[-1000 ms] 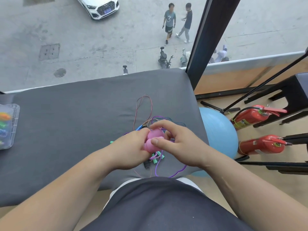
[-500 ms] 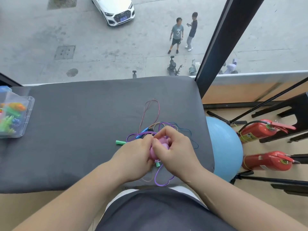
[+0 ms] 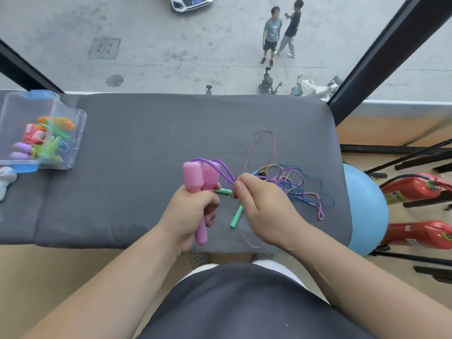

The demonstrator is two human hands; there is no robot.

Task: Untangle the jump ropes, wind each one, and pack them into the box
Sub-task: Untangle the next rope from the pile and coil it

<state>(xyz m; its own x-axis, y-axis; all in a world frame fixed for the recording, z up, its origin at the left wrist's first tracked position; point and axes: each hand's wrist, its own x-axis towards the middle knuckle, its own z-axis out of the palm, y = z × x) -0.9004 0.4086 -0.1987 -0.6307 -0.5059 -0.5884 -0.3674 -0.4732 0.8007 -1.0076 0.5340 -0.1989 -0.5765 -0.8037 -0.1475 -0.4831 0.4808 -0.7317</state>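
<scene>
My left hand (image 3: 189, 214) grips two pink jump-rope handles (image 3: 199, 178) side by side, upright over the grey padded table (image 3: 146, 143). Their purple cord (image 3: 221, 167) loops from the handle tops across to my right hand (image 3: 264, 209), which pinches it between thumb and fingers. Right of that hand lies a tangle of purple, blue and pink cords (image 3: 293, 184). Two green handles (image 3: 236, 216) lie on the pad between my hands. A clear plastic box (image 3: 75, 140) at the far left holds several wound colourful ropes.
The grey pad ends close to my body and at its right side. A blue exercise ball (image 3: 367, 211) and two red fire extinguishers (image 3: 415, 189) stand on the floor to the right. A black window post (image 3: 381, 57) rises at the back right.
My hands have drawn apart: the left lifted both pink handles upright, the right slid out along the purple cord. The camera view shifted, bringing the box further into sight.
</scene>
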